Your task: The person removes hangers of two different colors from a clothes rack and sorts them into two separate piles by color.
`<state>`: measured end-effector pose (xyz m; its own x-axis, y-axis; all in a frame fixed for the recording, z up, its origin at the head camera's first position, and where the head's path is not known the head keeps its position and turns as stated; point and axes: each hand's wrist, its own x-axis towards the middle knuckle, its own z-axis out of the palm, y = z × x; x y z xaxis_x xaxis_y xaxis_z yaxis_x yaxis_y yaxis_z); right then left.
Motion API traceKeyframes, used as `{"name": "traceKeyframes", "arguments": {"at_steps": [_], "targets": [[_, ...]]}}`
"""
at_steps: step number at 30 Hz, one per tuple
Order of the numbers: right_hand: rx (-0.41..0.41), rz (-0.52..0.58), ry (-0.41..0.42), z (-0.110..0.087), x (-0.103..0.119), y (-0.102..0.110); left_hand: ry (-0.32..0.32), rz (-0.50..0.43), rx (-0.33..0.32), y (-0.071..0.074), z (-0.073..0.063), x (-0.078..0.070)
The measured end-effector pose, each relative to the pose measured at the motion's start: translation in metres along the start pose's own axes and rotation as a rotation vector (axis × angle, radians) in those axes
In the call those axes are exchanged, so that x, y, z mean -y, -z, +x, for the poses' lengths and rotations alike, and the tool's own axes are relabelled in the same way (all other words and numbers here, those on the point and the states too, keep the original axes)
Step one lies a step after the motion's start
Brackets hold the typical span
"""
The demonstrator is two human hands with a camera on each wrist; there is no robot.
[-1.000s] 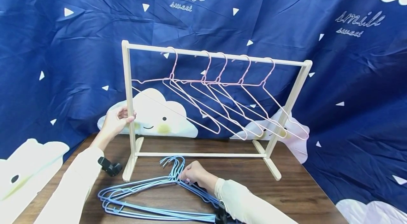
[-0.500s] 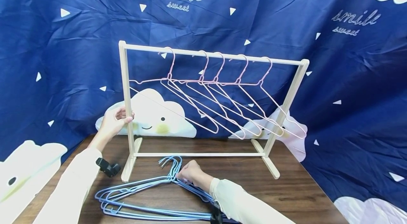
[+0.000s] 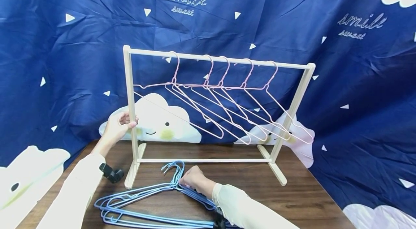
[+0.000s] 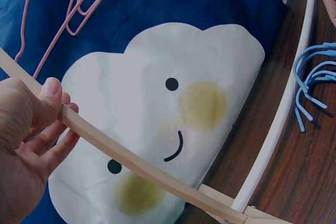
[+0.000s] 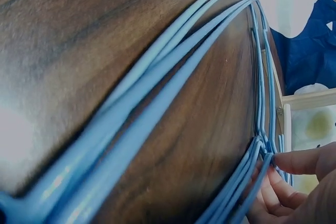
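Note:
A wooden garment rack [image 3: 132, 149] stands on the table. My left hand [image 3: 115, 126] holds its left post, thumb in front and fingers behind, as the left wrist view [image 4: 37, 135] shows. Several pink wire hangers [image 3: 224, 88] hang from the top bar, tilted down to the right. Before the rack lies a stack of blue wire hangers [image 3: 143, 189], hooks toward the rack. My right hand [image 3: 195, 178] pinches a blue hanger [image 5: 265, 169] just beside its neck, between thumb and fingers. The right forearm covers the stack's right end in the head view.
The rack's lower rail [image 3: 204, 160] runs just behind the blue hooks. A dark brown wooden table [image 3: 260, 185] lies underneath. Behind it hangs a blue cloth [image 3: 81, 59] printed with clouds and white triangles. Dark wrist cameras [image 3: 112, 173] are strapped to the sleeves.
The right hand and the blue hangers have shifted slightly left along the table. The left hand keeps its place on the post. The head view has tilted a little.

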<state>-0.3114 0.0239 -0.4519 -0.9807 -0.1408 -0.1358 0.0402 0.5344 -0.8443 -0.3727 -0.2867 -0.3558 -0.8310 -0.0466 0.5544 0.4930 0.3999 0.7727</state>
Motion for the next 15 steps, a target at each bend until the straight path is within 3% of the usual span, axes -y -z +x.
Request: {"name": "traceKeyframes", "arguments": {"at_steps": [4, 7, 11, 15], "targets": [[0.045, -0.102, 0.026, 0.000, 0.005, 0.010, -0.010, -0.006, 0.004, -0.001, -0.001, -0.003], [0.082, -0.233, 0.107, 0.000, 0.018, 0.023, -0.008, -0.010, 0.007, -0.001, -0.001, -0.004], [0.152, -0.345, 0.247, -0.003, 0.052, 0.046, -0.002, -0.005, 0.002, 0.000, -0.001, -0.003], [0.271, -0.295, 0.328, -0.011, 0.099, 0.070, -0.014, -0.010, -0.002, 0.000, -0.001, -0.002]]}}
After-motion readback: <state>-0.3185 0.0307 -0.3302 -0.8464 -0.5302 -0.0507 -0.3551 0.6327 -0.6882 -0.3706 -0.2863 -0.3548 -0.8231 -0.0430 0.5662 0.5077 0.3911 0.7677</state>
